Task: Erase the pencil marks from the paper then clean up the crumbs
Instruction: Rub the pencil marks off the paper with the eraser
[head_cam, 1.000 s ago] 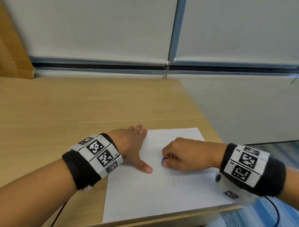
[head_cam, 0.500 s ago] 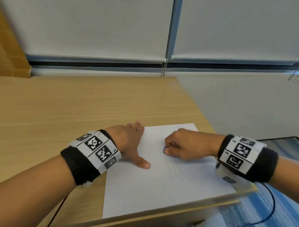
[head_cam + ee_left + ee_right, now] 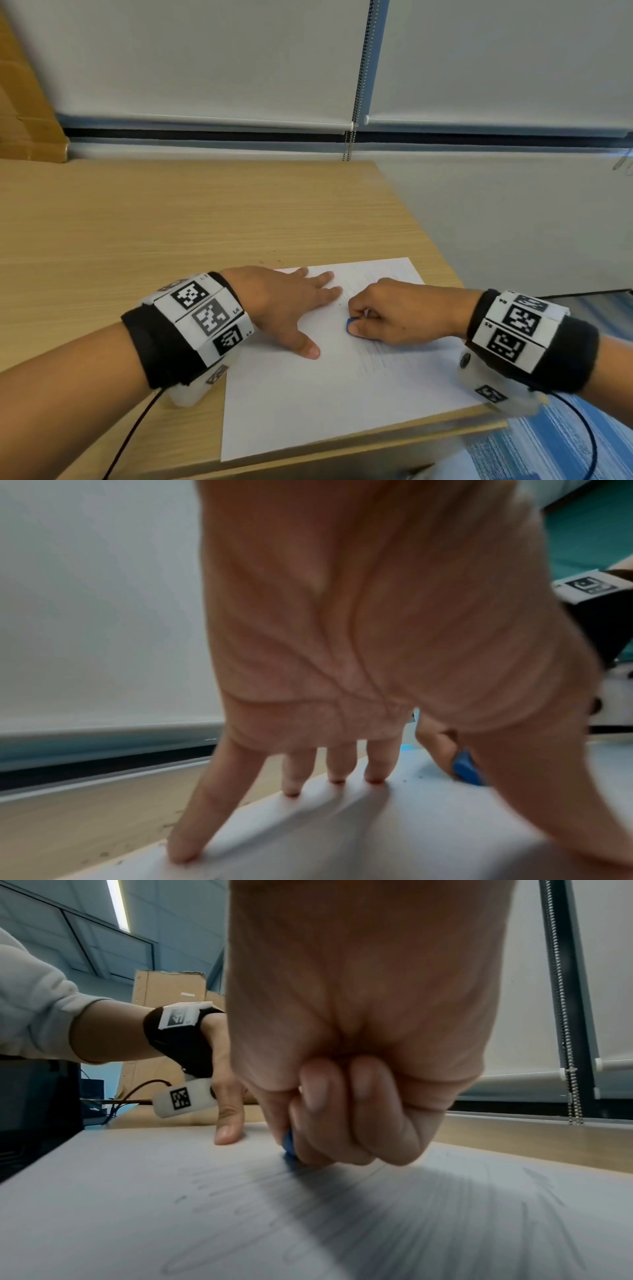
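A white sheet of paper (image 3: 318, 401) lies at the near right corner of the wooden desk (image 3: 171, 233). Faint pencil marks (image 3: 308, 1210) cover its right half. My left hand (image 3: 294, 305) lies flat with spread fingers on the paper's left part, fingertips (image 3: 337, 779) pressing down. My right hand (image 3: 383, 315) is curled, pinching a small blue eraser (image 3: 350, 323) against the paper just right of the left hand. The blue eraser (image 3: 288, 1144) shows under the right fingers and also in the left wrist view (image 3: 466, 769). Tiny dark crumbs (image 3: 411, 777) dot the sheet.
A few crumbs (image 3: 270, 255) lie on the desk beyond the paper's far left corner. The desk's right edge (image 3: 431, 246) and front edge (image 3: 342, 455) are close to the paper. Cardboard boxes (image 3: 24, 116) stand far left. Blinds with a bead chain (image 3: 356, 102) hang behind.
My right hand with the eraser has slid across the paper, first away from me, then back nearer and left. The left hand's fingers now reach further onto the sheet.
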Motion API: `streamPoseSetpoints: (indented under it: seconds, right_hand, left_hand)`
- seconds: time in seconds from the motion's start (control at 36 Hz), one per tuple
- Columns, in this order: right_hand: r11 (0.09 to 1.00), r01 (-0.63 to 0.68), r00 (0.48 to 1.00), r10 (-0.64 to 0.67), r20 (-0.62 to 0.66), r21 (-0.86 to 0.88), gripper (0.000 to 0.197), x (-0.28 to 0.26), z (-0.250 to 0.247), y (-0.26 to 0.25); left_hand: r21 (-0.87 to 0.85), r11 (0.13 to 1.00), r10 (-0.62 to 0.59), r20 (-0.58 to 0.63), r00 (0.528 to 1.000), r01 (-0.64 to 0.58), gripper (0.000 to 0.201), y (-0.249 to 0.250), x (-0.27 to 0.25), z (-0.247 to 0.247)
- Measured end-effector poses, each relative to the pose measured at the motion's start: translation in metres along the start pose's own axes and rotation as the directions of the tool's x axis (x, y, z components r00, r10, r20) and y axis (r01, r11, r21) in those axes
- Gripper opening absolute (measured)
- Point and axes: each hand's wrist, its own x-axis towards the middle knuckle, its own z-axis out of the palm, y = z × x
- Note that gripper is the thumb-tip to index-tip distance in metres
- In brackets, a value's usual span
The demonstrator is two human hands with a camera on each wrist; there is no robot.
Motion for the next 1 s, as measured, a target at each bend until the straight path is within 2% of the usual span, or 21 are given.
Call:
streamPoseSetpoints:
  seconds: [0.19,0.33,0.44,0.5,0.61,0.72,0.75,0.89,1.0]
  right_hand:
    - [0.999,-0.001,0.999,0.003,0.04,-0.046,0.034,0.002,-0.006,-0.002]
    - [0.997,-0.024,0.999,0.021,-0.039,-0.078,0.034,0.003,-0.004,-0.004]
    - [0.991,0.117,0.992,-0.113,0.053,-0.067,0.035,-0.009,0.011,-0.024]
    - [0.993,0.084,0.994,-0.078,0.071,-0.082,0.036,-0.006,0.002,-0.018]
    - [0.997,0.008,1.0,-0.007,0.001,-0.077,0.036,-0.004,-0.006,-0.001]
    - [0.986,0.164,0.982,-0.16,0.098,-0.035,0.031,-0.015,0.012,-0.02]
    - [0.985,0.165,0.981,-0.16,0.109,-0.041,0.032,-0.014,0.01,-0.021]
    - [0.999,0.022,1.0,-0.023,-0.014,-0.049,0.035,-0.004,-0.001,0.002]
    - [0.987,0.159,0.982,-0.159,0.101,0.009,0.029,-0.016,0.012,-0.021]
  left_hand:
    - [-0.051,0.999,0.005,0.044,0.999,-0.002,0.128,0.007,-0.003,0.004]
    - [-0.057,0.998,0.0,0.027,1.0,0.002,0.13,0.008,-0.001,0.004]
    - [-0.04,0.999,-0.009,0.023,1.0,0.01,0.131,0.008,0.0,0.005]
    - [-0.041,0.999,-0.005,0.021,1.0,0.006,0.131,0.008,0.0,0.005]
    - [-0.045,0.999,-0.001,0.026,1.0,0.002,0.131,0.006,0.001,0.005]
    - [-0.059,0.998,0.009,0.019,1.0,-0.008,0.131,0.006,0.001,0.006]
    - [-0.06,0.998,0.011,0.02,1.0,-0.01,0.131,0.006,0.001,0.006]
    - [-0.06,0.998,0.006,0.023,1.0,-0.005,0.131,0.006,0.001,0.004]
    - [-0.05,0.999,-0.014,0.022,1.0,0.015,0.131,0.007,0.001,0.005]
